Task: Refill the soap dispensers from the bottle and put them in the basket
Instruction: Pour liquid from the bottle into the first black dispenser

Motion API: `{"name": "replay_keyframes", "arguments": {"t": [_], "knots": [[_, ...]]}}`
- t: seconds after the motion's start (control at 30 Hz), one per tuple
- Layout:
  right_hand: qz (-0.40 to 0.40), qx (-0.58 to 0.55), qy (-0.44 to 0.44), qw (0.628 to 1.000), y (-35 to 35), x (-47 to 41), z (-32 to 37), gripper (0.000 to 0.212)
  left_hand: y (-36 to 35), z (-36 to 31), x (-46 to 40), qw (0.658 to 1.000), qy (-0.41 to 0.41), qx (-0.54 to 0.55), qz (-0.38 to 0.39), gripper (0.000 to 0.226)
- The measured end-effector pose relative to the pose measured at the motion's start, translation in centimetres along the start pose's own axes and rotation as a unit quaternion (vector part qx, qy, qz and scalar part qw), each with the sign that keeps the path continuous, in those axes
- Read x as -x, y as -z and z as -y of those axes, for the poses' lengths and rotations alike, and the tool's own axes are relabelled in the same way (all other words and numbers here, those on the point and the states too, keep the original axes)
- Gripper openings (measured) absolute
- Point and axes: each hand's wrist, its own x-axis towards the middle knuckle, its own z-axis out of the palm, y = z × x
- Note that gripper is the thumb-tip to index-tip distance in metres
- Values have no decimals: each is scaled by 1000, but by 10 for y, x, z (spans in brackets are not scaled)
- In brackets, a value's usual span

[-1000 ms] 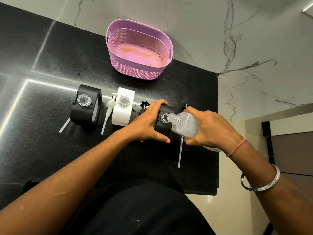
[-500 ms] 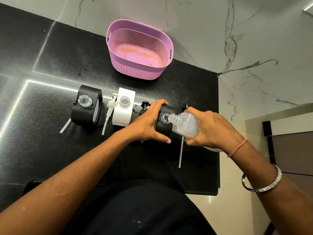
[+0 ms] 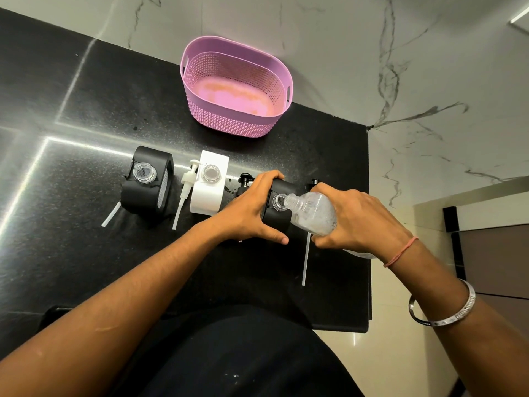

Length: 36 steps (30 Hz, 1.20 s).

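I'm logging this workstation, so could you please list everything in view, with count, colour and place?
Soap dispensers: three, pumps off; black far left, white middle, black in the left hand's grip.
Refill bottle: one, clear, tilted, mouth at the held dispenser's opening.
Pump heads: white lying beside the white dispenser; black behind the left hand.
Loose tube: white, near the counter's right edge.
Basket: one, pink, at the back.
Counter: black.
Left hand: grips the dispenser.
Right hand: holds the bottle.
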Motion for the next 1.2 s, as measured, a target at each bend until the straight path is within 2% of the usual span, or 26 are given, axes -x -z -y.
{"name": "replay_keyframes", "arguments": {"t": [1.2], "knots": [[0, 3, -6, 1000, 4, 2, 6, 85, 0, 0, -1, 1000, 2, 13, 6, 119]]}}
